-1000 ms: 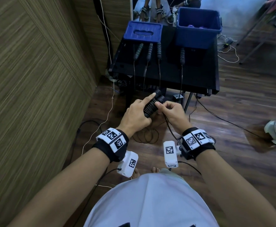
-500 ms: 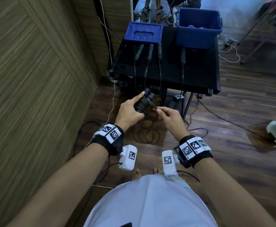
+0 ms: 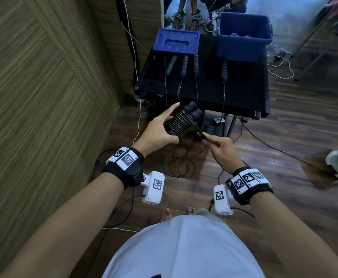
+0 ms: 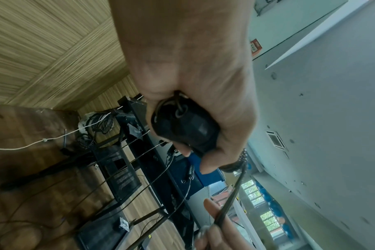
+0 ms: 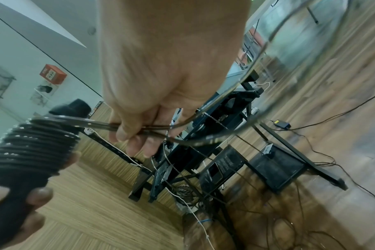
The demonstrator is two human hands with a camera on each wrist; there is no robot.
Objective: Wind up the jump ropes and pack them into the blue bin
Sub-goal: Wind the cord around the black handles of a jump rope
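Our left hand (image 3: pixel 158 130) clasps a pair of black jump-rope handles (image 3: pixel 181 121) already ringed with cord, while our right hand (image 3: pixel 218 146) pinches the thin cord (image 5: pixel 92 124) just beside them, slack coils (image 3: pixel 181 166) lying on the floor below. We judge the cord light, springy and slick, best gripped close to the handles to keep each turn tight. Four more ropes (image 3: pixel 184 65) lie toward the table's far edge, the blue bin (image 3: pixel 242 45) at its far right corner.
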